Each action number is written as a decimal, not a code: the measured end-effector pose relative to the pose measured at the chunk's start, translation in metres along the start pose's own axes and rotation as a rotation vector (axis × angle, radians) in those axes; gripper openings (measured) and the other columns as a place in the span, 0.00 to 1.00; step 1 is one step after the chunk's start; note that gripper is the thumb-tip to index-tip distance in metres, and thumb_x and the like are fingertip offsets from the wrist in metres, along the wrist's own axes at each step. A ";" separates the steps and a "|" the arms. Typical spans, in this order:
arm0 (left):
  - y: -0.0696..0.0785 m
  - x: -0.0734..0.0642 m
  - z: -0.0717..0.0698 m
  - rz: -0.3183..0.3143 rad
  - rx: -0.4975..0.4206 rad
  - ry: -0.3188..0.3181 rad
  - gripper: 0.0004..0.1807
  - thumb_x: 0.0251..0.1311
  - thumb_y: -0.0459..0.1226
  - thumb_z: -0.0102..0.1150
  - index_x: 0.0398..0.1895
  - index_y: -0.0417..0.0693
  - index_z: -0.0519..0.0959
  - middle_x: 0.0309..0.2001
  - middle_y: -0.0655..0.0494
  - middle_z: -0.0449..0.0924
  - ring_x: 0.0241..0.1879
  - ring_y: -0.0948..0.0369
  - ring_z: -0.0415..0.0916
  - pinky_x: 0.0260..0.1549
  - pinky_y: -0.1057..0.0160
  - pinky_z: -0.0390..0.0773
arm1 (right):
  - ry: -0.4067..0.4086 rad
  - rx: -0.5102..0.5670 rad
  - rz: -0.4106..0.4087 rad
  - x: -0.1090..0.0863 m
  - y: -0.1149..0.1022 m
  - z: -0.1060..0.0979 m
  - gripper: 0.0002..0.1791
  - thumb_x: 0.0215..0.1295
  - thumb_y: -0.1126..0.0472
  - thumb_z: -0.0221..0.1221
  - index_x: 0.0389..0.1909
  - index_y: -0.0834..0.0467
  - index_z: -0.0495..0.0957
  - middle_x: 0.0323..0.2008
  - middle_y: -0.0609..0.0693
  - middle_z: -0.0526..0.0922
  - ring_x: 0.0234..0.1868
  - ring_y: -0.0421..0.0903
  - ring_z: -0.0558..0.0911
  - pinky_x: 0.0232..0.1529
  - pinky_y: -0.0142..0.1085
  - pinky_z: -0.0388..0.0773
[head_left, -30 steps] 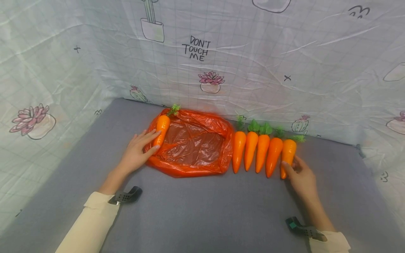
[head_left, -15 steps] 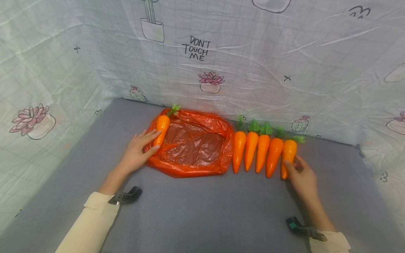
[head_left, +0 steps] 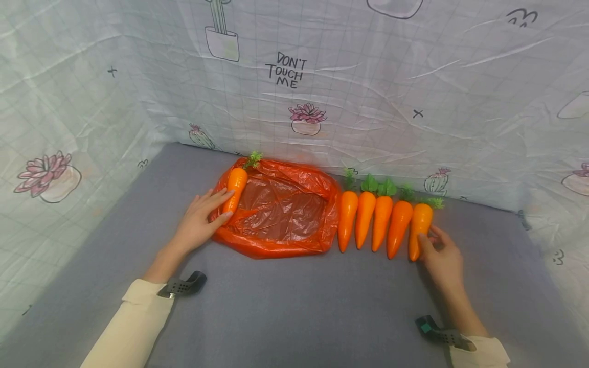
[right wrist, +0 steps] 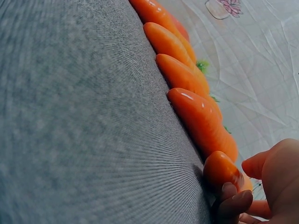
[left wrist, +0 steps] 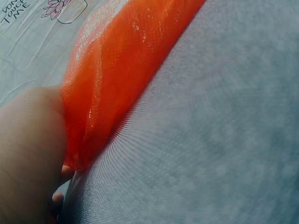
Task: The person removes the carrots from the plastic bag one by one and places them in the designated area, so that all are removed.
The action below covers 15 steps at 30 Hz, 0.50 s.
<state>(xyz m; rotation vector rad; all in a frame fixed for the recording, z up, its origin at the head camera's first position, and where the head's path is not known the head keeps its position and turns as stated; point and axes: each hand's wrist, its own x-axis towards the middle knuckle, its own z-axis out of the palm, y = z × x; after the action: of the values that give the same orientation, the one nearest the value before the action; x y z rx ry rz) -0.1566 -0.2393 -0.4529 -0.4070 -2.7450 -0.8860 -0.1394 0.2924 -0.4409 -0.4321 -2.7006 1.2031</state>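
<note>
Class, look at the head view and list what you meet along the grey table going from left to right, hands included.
Left hand → carrot it holds → orange plastic bag → row of four carrots → fifth carrot → right hand gripping it.

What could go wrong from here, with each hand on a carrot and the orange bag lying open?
The right hand pinches only the tip end of the rightmost carrot, which touches its neighbour; lifting it may nudge the row out of line. The left hand holds a carrot on the thin bag rim, so the plastic could drag or fold shut.
</note>
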 end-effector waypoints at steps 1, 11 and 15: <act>0.000 0.000 0.000 0.001 -0.001 0.001 0.30 0.66 0.50 0.54 0.70 0.54 0.66 0.70 0.46 0.59 0.71 0.41 0.48 0.67 0.41 0.40 | -0.002 0.004 0.001 0.000 0.000 0.000 0.34 0.70 0.45 0.50 0.70 0.62 0.61 0.46 0.58 0.75 0.20 0.38 0.76 0.18 0.31 0.72; -0.001 -0.001 0.001 -0.002 -0.005 0.005 0.30 0.66 0.49 0.55 0.70 0.53 0.66 0.70 0.46 0.59 0.70 0.41 0.48 0.67 0.40 0.40 | 0.017 0.048 0.019 -0.002 -0.005 -0.006 0.33 0.70 0.46 0.49 0.70 0.59 0.61 0.49 0.57 0.73 0.24 0.36 0.75 0.21 0.31 0.72; 0.000 -0.001 0.001 0.002 -0.009 0.005 0.30 0.66 0.49 0.54 0.70 0.53 0.65 0.70 0.45 0.59 0.70 0.40 0.48 0.67 0.40 0.40 | 0.041 0.081 0.003 -0.003 -0.008 -0.007 0.30 0.71 0.49 0.49 0.70 0.59 0.62 0.50 0.58 0.74 0.24 0.35 0.76 0.22 0.29 0.75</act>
<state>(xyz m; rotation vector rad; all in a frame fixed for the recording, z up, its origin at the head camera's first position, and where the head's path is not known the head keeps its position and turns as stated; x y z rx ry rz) -0.1557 -0.2387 -0.4541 -0.4082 -2.7372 -0.8983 -0.1359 0.2915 -0.4303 -0.4454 -2.6069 1.2854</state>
